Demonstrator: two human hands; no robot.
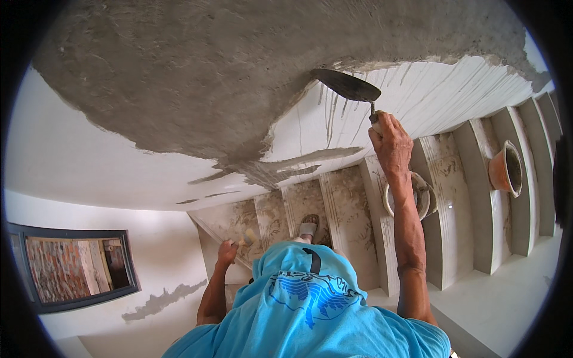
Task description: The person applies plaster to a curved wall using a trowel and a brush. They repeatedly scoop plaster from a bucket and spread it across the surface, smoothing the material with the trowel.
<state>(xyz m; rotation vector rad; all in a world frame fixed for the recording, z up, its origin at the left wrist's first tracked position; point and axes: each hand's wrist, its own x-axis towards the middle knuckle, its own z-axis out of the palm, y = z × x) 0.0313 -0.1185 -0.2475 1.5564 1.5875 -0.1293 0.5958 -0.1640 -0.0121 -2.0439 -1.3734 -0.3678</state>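
Note:
In my raised right hand point(391, 142) is the handle of a trowel point(348, 85), fingers wrapped round it. The dark pointed blade lies against or close to the wall, at the lower edge of the grey plaster point(179, 77); contact is hard to tell. Lower down on the left, my left hand point(227, 252) is closed on the handle of a brush point(248, 237) with pale bristles, held low over the steps. Grey drips run down the white wall point(304, 125) below the trowel.
Stairs point(352, 203) smeared with plaster climb to the right. One bucket point(424, 203) stands partly behind my right forearm; an orange-brown bucket point(505, 169) sits higher up. My sandalled foot point(308, 227) is on a step. A dark-framed window point(77, 265) is at lower left.

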